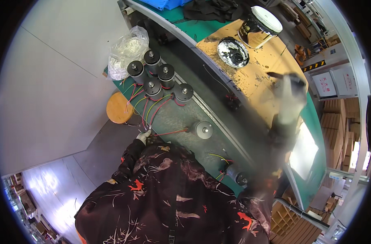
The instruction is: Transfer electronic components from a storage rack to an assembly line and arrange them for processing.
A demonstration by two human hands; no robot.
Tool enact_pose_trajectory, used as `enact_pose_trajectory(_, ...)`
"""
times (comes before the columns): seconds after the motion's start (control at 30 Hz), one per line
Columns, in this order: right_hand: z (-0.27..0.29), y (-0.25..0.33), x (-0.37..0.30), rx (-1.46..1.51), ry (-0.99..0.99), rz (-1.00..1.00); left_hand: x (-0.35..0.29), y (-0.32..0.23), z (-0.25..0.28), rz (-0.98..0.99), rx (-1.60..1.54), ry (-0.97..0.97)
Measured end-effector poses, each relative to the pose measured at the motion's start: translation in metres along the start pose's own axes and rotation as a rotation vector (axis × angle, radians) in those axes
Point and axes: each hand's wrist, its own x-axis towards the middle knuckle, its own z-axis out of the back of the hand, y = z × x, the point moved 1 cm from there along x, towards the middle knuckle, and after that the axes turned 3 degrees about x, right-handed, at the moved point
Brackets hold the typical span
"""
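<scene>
At the near left edge of the green worktable, my gloved left hand point(143, 136) is closed on motor wires. A red wire point(169, 132) runs to it from an upright motor point(203, 130) with a bare silver-grey top. Several motors with black tops, one of them the front motor point(183, 92), stand beyond with red and yellow-green leads hanging down. Over the paint-stained board, my gloved right hand point(290, 97) is smeared by motion. A dark pointed thing point(275, 75) shows beside it; I cannot tell whether the hand holds it.
A paint bucket point(263, 25) and a paint-smeared lid point(233, 52) sit on the stained board point(250, 79). Another motor point(236, 175) lies near my right arm. A clear plastic bag point(130, 51) stands at the far left, above a round wooden stool point(119, 107). A metal-edged gap splits the worktable.
</scene>
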Motion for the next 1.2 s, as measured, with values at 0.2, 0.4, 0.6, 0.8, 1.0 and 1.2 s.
enact_pose_trajectory(0.2,-0.061,0.004,0.024,0.196,0.158,-0.202,0.012,-0.003,-0.003,0.077,-0.106,0.063)
enact_pose_trajectory(0.4,-0.084,-0.004,0.025,0.015,0.275,-0.207,0.008,-0.001,-0.003,0.070,-0.089,0.040)
enact_pose_trajectory(0.6,-0.085,-0.012,0.019,0.035,0.316,-0.160,0.010,-0.003,-0.002,0.094,-0.104,0.068)
enact_pose_trajectory(0.8,-0.052,0.034,-0.031,0.335,0.071,-0.200,0.018,0.010,0.010,0.091,-0.143,0.023)
enact_pose_trajectory(1.0,-0.042,-0.035,-0.180,0.083,0.268,-0.374,0.019,0.008,0.006,0.111,-0.109,0.033)
enact_pose_trajectory(1.2,-0.040,-0.052,-0.232,-0.005,0.158,-0.534,0.014,0.011,0.008,0.123,-0.107,0.054)
